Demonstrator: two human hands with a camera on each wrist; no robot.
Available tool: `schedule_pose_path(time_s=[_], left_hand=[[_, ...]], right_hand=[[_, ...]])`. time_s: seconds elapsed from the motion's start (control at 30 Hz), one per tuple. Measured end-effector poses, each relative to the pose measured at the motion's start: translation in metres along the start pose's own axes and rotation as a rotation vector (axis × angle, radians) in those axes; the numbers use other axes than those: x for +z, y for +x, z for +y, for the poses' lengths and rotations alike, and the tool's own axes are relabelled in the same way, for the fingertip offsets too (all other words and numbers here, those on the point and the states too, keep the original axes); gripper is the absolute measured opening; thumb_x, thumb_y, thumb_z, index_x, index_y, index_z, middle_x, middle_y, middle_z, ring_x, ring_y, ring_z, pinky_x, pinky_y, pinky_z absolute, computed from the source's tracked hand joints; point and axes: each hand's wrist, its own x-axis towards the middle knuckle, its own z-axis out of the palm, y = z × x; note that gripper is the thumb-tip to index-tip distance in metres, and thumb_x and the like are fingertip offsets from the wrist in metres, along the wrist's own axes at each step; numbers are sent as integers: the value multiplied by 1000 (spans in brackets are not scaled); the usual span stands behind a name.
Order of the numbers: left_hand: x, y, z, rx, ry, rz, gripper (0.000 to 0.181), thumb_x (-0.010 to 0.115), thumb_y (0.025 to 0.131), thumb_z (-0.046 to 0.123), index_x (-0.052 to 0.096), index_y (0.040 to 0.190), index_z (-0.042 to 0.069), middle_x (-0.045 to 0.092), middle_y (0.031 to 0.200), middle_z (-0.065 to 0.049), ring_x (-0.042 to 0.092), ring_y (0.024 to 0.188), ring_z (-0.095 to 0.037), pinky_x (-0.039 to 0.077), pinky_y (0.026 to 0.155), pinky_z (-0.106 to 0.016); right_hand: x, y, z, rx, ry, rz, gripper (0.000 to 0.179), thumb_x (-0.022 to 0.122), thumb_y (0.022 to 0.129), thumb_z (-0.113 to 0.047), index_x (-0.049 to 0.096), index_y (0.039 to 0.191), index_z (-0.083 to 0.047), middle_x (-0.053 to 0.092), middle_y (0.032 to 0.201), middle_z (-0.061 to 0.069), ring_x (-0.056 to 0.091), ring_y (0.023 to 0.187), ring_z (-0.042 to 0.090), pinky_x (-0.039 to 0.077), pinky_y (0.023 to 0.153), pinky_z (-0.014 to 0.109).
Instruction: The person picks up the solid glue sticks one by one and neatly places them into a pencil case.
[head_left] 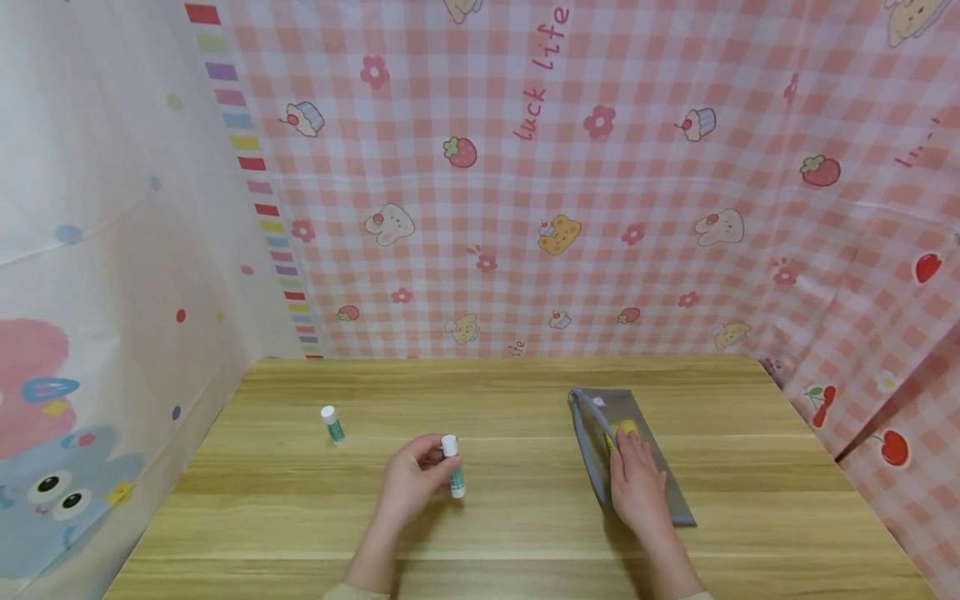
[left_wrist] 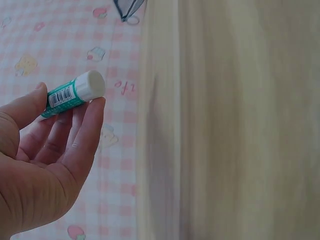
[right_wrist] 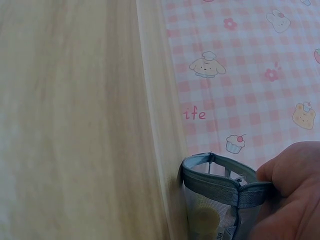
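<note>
My left hand [head_left: 408, 479] pinches a glue stick [head_left: 455, 475] with a white cap and green label, held tilted above the table. In the left wrist view, the glue stick [left_wrist: 72, 95] lies between thumb and fingertips, its barcode and cap end showing. My right hand [head_left: 641, 483] grips the edge of a grey mesh zipper pouch [head_left: 667, 475] on the right. Seen from the right wrist, the mouth of the pouch [right_wrist: 210, 187] gapes, with fingers of the right hand [right_wrist: 290, 195] at its rim. Something yellow [head_left: 627, 427] shows at the pouch, partly hidden by the hand.
Another green-and-white glue stick [head_left: 333, 425] is on the wooden table [head_left: 517, 533], to the left of my left hand. A pink checked cloth [head_left: 495, 200] hangs behind the table's far edge, and a white printed curtain [head_left: 135, 275] hangs at the left.
</note>
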Motion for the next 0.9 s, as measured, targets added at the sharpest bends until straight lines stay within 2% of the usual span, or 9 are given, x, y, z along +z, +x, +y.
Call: schedule_pose_path(time_s=[0.23, 0.57, 0.9], left_hand=[[20, 3, -2, -4, -35, -70, 30, 74, 87, 3, 64, 113, -7, 62, 93, -12, 62, 81, -18, 62, 65, -44], [49, 10, 6, -16, -66, -137, 34, 75, 87, 4, 63, 117, -6, 63, 94, -12, 63, 80, -19, 61, 64, -46], [78, 19, 8, -58, -136, -148, 36, 75, 87, 4, 63, 119, -6, 61, 91, -10, 63, 73, -16, 61, 65, -46]], right_hand=[[0, -1, 0, 5, 6, -4, 45, 36, 106, -11, 37, 144, 13, 26, 150, 36, 19, 139, 56, 11, 104, 80], [-1, 0, 1, 9, 11, -9, 46, 35, 105, -11, 36, 145, 12, 26, 151, 36, 18, 140, 55, 10, 105, 79], [1, 1, 2, 2, 5, -3, 45, 37, 106, -11, 37, 144, 12, 27, 150, 35, 19, 139, 55, 11, 104, 80]])
